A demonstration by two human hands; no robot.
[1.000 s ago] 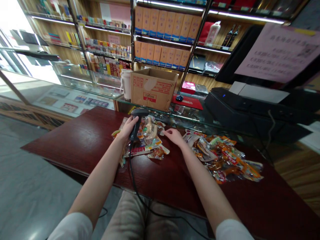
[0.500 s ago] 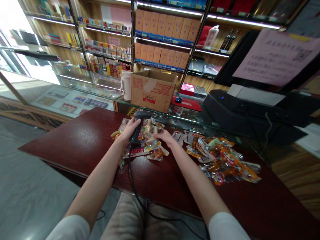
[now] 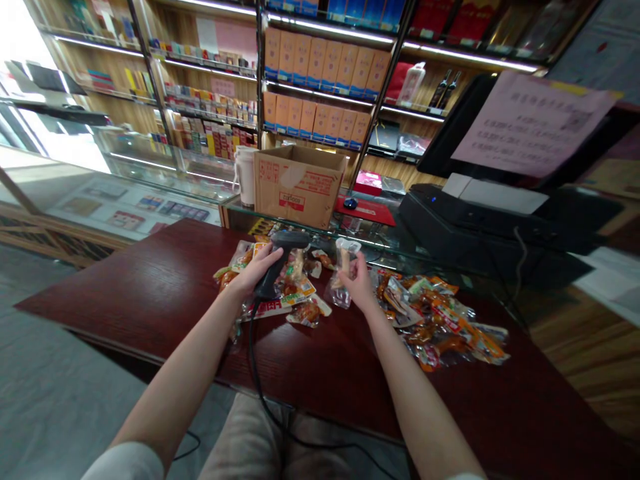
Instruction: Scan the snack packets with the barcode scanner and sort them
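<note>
While lit shelves [image 3: 330,28] back the reddish table [image 3: 150,287], left fingers [image 3: 265,259] grip a scanner [image 3: 273,275], right fingers [image 3: 360,265] pinch a packet [image 3: 345,259].

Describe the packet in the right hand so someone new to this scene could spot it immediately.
On the dark red-brown table, between the left pile and right pile of packets, is the right hand. It holds a clear packet with pale contents. Its neighbours lie in the piles; this one alone is in a hand.
</note>
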